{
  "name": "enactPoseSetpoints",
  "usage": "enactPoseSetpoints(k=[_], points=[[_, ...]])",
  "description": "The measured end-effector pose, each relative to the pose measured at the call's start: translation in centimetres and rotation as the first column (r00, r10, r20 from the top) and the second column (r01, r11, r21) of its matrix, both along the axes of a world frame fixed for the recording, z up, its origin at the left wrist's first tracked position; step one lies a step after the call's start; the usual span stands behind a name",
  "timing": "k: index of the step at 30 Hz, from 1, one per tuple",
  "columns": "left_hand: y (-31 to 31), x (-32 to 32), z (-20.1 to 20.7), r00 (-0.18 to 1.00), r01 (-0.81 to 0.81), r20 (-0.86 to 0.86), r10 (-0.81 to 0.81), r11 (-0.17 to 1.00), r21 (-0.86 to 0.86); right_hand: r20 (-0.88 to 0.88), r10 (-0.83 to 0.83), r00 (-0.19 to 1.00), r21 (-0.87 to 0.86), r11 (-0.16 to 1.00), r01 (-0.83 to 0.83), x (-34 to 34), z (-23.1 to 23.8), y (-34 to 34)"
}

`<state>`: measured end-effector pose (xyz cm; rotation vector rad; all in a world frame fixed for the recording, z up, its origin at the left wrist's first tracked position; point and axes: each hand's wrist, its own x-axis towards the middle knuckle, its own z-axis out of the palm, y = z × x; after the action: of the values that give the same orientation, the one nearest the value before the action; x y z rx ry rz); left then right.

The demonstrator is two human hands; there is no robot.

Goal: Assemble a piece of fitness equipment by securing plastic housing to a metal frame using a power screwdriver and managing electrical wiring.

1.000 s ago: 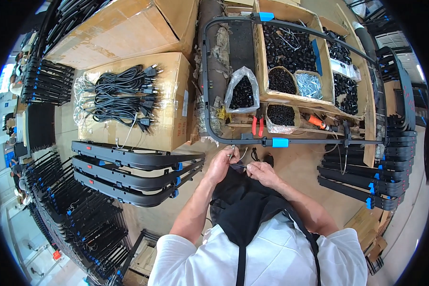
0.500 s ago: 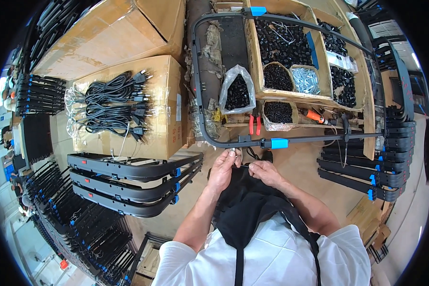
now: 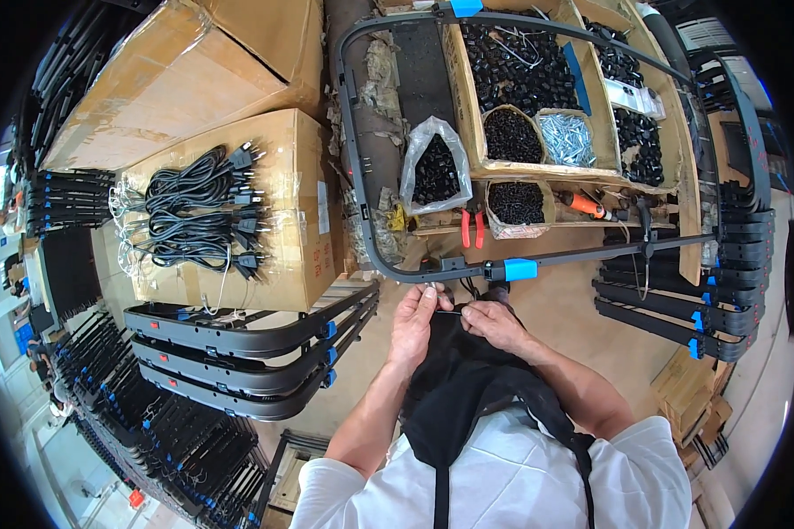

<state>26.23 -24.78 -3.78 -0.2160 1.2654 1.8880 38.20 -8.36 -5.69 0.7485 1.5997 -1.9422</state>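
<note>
The long black curved metal frame with blue clips (image 3: 388, 256) lies across the table (image 3: 573, 309), its near rail right in front of the person. Below that rail, between the 2 hands, runs a thin black wire (image 3: 454, 310), close to the blue clip (image 3: 520, 269). To my eye the work sits mid-step: the frame is laid out and the wire is in the fingers, but I cannot tell that it is fastened to the rail yet.

The left hand (image 3: 412, 324) has its fingers curled, thumb and forefinger pinched on one end of the wire just under the rail. The right hand (image 3: 494, 323) is closed the same way, pinching the other end, the 2 hands nearly touching.

Further out, finished-looking black frames (image 3: 247, 353) are stacked on the left and another stack (image 3: 679, 309) on the right. Beyond the rail stand red-handled pliers (image 3: 473, 229), a clear plastic bag of small black parts (image 3: 435, 172) and cardboard trays of black fittings and silver screws (image 3: 556, 132). Coiled black power cords (image 3: 198, 212) rest on a cardboard box at the left.
</note>
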Motion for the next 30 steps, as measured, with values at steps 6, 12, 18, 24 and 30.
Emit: enactPoseSetpoints(k=[6, 12, 18, 24, 30], points=[[0.3, -0.4, 0.7, 0.997, 0.071, 0.029, -0.067, 0.985, -0.159, -0.003, 0.012, 1.000, -0.001, 1.000, -0.012, -0.5, 0.8, -0.3], [0.3, -1.1, 0.9, 0.990, 0.138, 0.043, -0.132, 0.970, -0.199, 0.009, 0.030, 1.000, -0.023, 0.999, -0.030, -0.3, 0.1, 0.0], [0.1, -0.5, 0.0, 0.990, -0.009, 0.138, 0.020, 0.997, -0.081, 0.017, -0.007, 1.000, -0.056, 0.998, 0.008, -0.7, 0.8, 0.1], [0.6, -0.5, 0.4, 0.999, 0.013, 0.053, 0.004, 0.948, -0.319, 0.014, -0.032, 0.999, -0.072, 0.997, 0.033, -0.5, 0.5, 0.3], [0.7, 0.2, 0.4, 0.999, -0.050, -0.013, 0.048, 0.975, -0.217, 0.044, -0.101, 0.994, -0.118, 0.987, 0.106, -0.3, 0.6, 0.2]])
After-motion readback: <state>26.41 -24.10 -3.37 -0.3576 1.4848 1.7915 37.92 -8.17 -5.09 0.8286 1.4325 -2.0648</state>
